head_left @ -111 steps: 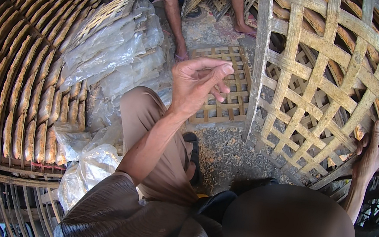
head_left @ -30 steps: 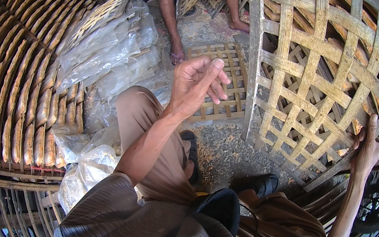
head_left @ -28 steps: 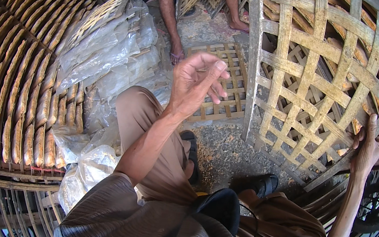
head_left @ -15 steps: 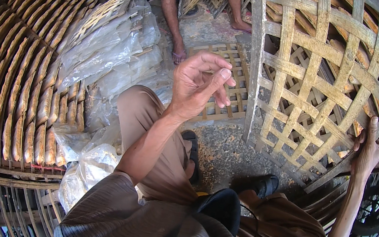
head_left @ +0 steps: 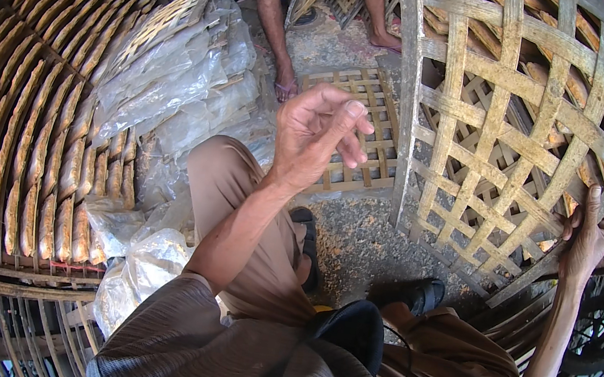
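Observation:
My left hand (head_left: 317,135) hovers in mid-air before my body, its fingers loosely curled and apart, with nothing visible in them. A floor-level woven bamboo lattice (head_left: 368,90) shows beyond it. At the right, my right hand (head_left: 590,238) grips the edge of a large woven bamboo panel (head_left: 514,83), one finger stretched along its frame. That panel stands tilted on its edge, held upright beside me. Its open weave partly hides other lattices and brown slabs behind it.
Racks of browned slabs (head_left: 22,149) fill the left side. Next to them lie stacked clear plastic sheets (head_left: 178,79) with a small lattice (head_left: 170,19) on top, and a plastic bag (head_left: 153,260). Ahead sits another person (head_left: 271,22) by more lattices. Crumbs litter the concrete floor (head_left: 357,235).
The large panel has shifted very slightly, while my right hand keeps its grip. My left thumb and fingers have moved a little; otherwise the scene looks the same.

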Action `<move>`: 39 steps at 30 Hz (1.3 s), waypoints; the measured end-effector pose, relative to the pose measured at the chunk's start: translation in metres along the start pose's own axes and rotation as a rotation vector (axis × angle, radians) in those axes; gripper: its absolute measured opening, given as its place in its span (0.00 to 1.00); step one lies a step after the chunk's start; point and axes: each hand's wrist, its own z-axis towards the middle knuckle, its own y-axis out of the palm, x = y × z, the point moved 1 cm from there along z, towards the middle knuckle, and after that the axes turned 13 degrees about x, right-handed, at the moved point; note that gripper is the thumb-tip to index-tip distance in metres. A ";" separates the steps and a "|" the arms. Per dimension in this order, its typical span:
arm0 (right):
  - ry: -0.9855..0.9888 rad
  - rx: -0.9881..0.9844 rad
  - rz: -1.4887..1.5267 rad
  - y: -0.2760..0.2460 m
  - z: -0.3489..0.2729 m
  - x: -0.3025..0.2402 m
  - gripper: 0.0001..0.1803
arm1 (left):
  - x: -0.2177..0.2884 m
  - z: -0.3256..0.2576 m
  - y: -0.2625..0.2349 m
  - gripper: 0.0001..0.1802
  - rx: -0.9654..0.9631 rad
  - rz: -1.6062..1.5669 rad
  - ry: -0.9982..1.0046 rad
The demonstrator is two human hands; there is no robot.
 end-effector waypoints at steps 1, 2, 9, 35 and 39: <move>-0.002 0.003 -0.002 0.000 0.000 -0.001 0.16 | 0.001 0.000 0.002 0.11 0.017 -0.001 0.014; -0.005 0.006 -0.004 -0.001 0.000 -0.002 0.16 | 0.001 -0.001 0.002 0.11 0.016 -0.007 0.018; 0.002 -0.018 0.009 0.000 0.000 0.000 0.17 | 0.001 -0.001 0.001 0.09 0.004 0.019 0.050; -0.011 -0.011 -0.057 0.004 -0.004 -0.008 0.21 | 0.002 -0.003 0.001 0.13 0.034 0.044 0.085; -0.021 -0.013 -0.071 0.002 -0.003 -0.005 0.21 | 0.009 -0.003 0.010 0.12 0.103 0.051 0.027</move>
